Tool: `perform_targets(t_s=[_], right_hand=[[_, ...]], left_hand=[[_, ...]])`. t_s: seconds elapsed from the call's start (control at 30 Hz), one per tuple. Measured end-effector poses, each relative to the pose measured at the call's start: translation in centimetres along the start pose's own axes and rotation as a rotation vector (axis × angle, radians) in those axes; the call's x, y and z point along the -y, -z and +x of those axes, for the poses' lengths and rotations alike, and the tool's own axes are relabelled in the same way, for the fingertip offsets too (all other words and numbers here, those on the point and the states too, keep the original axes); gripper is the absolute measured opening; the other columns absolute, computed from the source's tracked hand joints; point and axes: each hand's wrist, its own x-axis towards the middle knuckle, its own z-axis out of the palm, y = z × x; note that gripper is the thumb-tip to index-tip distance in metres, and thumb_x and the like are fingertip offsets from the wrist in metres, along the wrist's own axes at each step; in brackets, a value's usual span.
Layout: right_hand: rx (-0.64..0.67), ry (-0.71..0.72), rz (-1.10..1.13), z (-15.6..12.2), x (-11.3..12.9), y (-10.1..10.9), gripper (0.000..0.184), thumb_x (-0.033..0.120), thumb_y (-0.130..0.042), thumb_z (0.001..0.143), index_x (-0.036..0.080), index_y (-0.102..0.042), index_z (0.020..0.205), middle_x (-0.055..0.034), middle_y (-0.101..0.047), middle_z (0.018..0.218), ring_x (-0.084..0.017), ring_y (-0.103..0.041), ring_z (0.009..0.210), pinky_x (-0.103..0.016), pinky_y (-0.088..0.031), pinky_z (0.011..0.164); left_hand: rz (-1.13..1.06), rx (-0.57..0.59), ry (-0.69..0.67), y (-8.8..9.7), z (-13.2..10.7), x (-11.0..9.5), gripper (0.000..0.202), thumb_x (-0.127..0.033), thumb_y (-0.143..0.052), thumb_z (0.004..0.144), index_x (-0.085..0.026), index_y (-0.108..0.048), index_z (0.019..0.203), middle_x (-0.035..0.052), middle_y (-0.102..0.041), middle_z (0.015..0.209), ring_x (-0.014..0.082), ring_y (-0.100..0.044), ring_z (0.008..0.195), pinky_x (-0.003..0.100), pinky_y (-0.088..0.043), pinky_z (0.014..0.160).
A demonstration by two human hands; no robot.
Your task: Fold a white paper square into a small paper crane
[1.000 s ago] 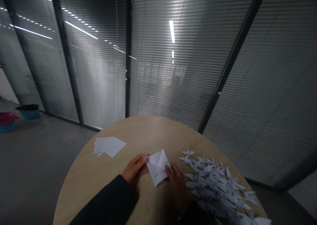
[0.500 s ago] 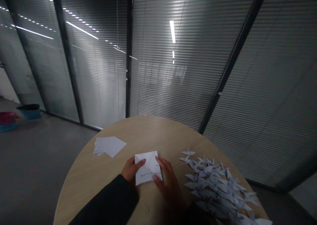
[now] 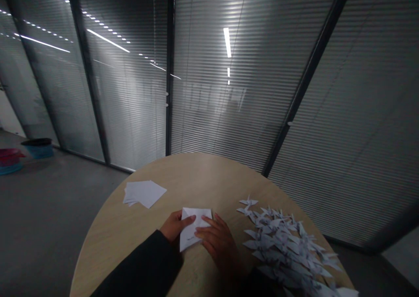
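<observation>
1. At the far left, a blue tub (image 3: 36,148) is sitting on the floor in front of the glass wall with its blinds (image 3: 209,92).
2. A small stack of white sheets (image 3: 144,193) is lying on the left part of the round table (image 3: 196,175), well apart from the hands.
3. The left hand (image 3: 175,228), coming out of a dark sleeve (image 3: 144,266), is resting at the left edge of the folded paper (image 3: 193,229). Its thumb (image 3: 189,220) is lying across the top of the paper. The other fingers are hiding, so whether they are pinching cannot be told.
4. The folded paper is lying flat on the table near its front edge, between the two hands.
5. The right hand (image 3: 218,245) is pressing down on the paper's right part, its fingers (image 3: 205,231) stretching out flat and open, gripping nothing.
6. To the right, a pile of folded paper cranes (image 3: 284,249) is spreading across the table, near the right hand but not touching it.
</observation>
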Motion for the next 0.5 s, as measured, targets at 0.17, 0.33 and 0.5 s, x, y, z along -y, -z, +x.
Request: perform_targets(t_s=[0.17, 0.33, 0.5], right_hand=[[-0.075, -0.110, 0.053, -0.7, -0.4, -0.9, 0.017, 0.024, -0.050, 0.091, 0.025, -0.066, 0.098, 0.0018, -0.075, 0.091, -0.016, -0.068, 0.092, -0.037, -0.045, 0.100], [-0.164, -0.436, 0.041, -0.9, -0.3, -1.0, 0.017, 0.034, -0.054, 0.088, 0.025, -0.069, 0.089, -0.0025, -0.073, 0.087, -0.020, -0.069, 0.084, -0.032, -0.056, 0.075], [-0.300, -0.584, 0.116, -0.3, -0.5, -0.7, 0.032, 0.041, -0.062, 0.078, 0.022, -0.063, 0.103, -0.0078, -0.068, 0.098, -0.024, -0.064, 0.094, -0.037, -0.053, 0.083]], left_hand=[[0.017, 0.076, -0.010, -0.4, -0.2, -0.1, 0.046, -0.043, -0.086, 0.047, -0.008, -0.072, 0.073, 0.0072, -0.071, 0.064, 0.0137, -0.059, 0.054, 0.026, -0.045, 0.057], [-0.010, 0.170, 0.045, -0.8, -0.3, 0.1, 0.054, -0.050, -0.085, 0.045, -0.008, -0.073, 0.078, 0.0090, -0.073, 0.070, 0.0154, -0.063, 0.059, 0.026, -0.049, 0.060], [0.033, 0.208, 0.108, -1.1, -0.7, -0.1, 0.061, -0.053, -0.082, 0.048, -0.009, -0.072, 0.090, 0.0114, -0.073, 0.082, 0.0239, -0.067, 0.079, 0.033, -0.054, 0.071]])
